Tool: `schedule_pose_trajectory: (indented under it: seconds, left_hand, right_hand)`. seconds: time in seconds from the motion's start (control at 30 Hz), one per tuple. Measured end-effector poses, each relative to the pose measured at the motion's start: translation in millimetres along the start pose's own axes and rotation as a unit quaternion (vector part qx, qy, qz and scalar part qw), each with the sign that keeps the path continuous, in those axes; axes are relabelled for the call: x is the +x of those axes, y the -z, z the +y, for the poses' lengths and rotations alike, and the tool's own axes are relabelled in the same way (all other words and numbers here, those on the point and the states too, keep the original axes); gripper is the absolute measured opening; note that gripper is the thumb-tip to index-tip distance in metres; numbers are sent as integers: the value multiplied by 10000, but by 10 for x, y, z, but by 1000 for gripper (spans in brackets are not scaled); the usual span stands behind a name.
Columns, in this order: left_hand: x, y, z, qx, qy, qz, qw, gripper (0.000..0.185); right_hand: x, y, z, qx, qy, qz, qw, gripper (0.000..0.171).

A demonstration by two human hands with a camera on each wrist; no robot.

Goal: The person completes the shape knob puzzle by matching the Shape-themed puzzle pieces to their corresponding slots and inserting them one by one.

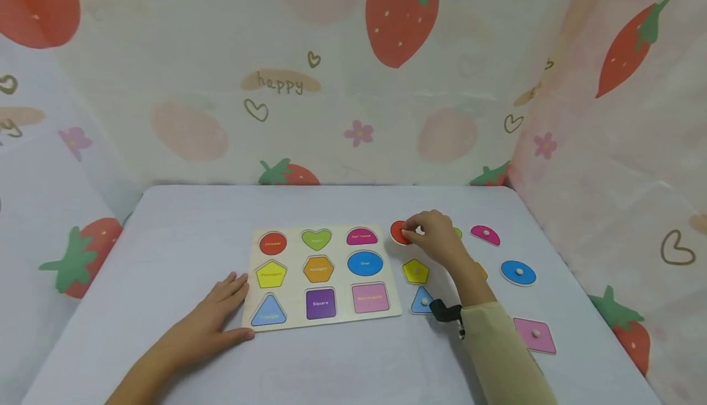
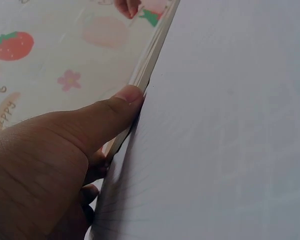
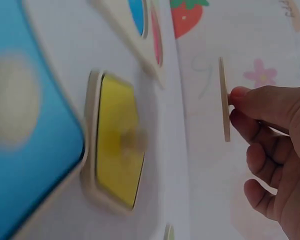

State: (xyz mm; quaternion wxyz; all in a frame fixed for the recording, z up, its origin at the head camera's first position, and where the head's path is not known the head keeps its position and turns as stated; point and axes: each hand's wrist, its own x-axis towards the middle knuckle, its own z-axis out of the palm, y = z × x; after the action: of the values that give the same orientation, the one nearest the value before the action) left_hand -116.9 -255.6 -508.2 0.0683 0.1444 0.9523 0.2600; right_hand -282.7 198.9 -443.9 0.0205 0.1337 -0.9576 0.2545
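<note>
My right hand (image 1: 439, 239) pinches the small knob of a red circle puzzle piece (image 1: 396, 233), just beyond the board's upper right corner. In the right wrist view the circle piece (image 3: 224, 100) appears edge-on, raised off the table, between thumb and index finger. The wooden shape board (image 1: 343, 279) lies flat, with coloured, labelled shapes in rows. My left hand (image 1: 212, 313) rests on the table at the board's left side, fingers spread. Its thumb touches the board edge (image 2: 157, 47) near the lower left corner.
Right of the board lie knobbed pieces: a yellow pentagon (image 1: 415, 272), blue triangle (image 1: 420, 302), magenta half round (image 1: 485, 234), blue oval (image 1: 518, 273) and pink rectangle (image 1: 536, 335). My right arm partly hides a green piece (image 1: 458, 232) and an orange piece (image 1: 482, 270). Strawberry-print cloth (image 1: 359, 86) surrounds the white table.
</note>
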Motion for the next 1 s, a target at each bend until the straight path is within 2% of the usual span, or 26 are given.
schedule_pose_trajectory:
  seconds: [0.33,0.5,1.0]
  left_hand:
    - [4,6,25,-20,-11,-7,10000,102]
    - [11,-1,4,71,-9,12,10000,102]
    - [19,-28,-35,35,-28,31,10000,101]
  right_hand:
    - [133,-125,-423,183,309,-68,9993,17]
    - [206,-243,-602,60,510,-74,9987,18]
    - [361,-554,-1141,14,789,-490,9957,16]
